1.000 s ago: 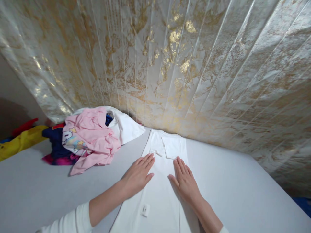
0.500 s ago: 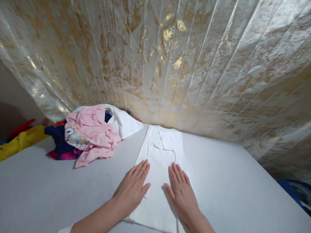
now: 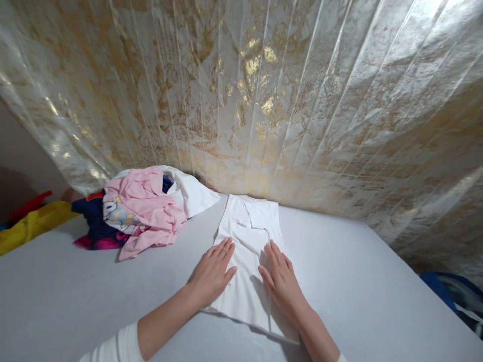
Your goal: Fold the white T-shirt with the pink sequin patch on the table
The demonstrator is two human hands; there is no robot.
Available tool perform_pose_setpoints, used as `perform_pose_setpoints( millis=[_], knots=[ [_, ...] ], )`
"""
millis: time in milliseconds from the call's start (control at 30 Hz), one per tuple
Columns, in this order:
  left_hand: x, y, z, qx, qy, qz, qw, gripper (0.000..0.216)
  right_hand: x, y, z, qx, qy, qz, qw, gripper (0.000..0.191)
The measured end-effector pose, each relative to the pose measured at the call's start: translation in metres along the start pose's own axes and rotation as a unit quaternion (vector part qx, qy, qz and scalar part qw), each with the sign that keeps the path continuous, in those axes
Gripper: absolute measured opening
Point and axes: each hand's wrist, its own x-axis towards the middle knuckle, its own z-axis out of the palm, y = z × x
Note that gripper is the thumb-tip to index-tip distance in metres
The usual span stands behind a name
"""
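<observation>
A folded white garment (image 3: 249, 236) lies flat on the grey surface (image 3: 358, 281), its far end against the curtain. My left hand (image 3: 212, 274) rests palm down on the garment's left edge, fingers stretched out and together. My right hand (image 3: 281, 279) lies flat on its right half, fingers extended. Neither hand grips anything. The garment's near edge runs between my forearms.
A heap of clothes (image 3: 139, 208) with a pink printed top, dark blue and white pieces sits at the back left. Yellow and red fabric (image 3: 30, 223) lies at the far left. A gold-and-white curtain (image 3: 264, 100) hangs behind. A blue object (image 3: 453, 296) shows at the right.
The garment looks shorter: its near end, with the small label, is no longer in sight and a near edge now shows between my forearms. Both hands stay flat on it.
</observation>
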Motion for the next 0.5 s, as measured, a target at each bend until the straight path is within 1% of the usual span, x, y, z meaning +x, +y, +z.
perform_pose_setpoints(
  millis=[100, 200, 267, 367, 500],
  knots=[
    [0.009, 0.000, 0.001, -0.004, -0.010, -0.003, 1.000, 0.055, -0.005, -0.016, 0.001, 0.020, 0.001, -0.063, 0.998, 0.055],
    [0.013, -0.001, 0.001, -0.009, -0.014, -0.004, 1.000, 0.055, -0.007, -0.027, 0.004, 0.022, -0.024, -0.086, 0.996, 0.058],
    [0.013, -0.002, 0.000, -0.012, -0.016, -0.004, 1.000, 0.055, -0.004, -0.025, 0.004, 0.016, -0.039, -0.076, 0.996, 0.059],
    [0.006, -0.002, -0.001, -0.016, -0.019, -0.006, 1.000, 0.056, -0.002, -0.014, 0.000, 0.019, -0.056, -0.071, 0.996, 0.059],
    [-0.012, -0.001, -0.004, -0.061, -0.009, -0.015, 0.998, 0.054, -0.011, -0.011, -0.011, 0.055, -0.104, -0.125, 0.985, 0.060]
  ],
)
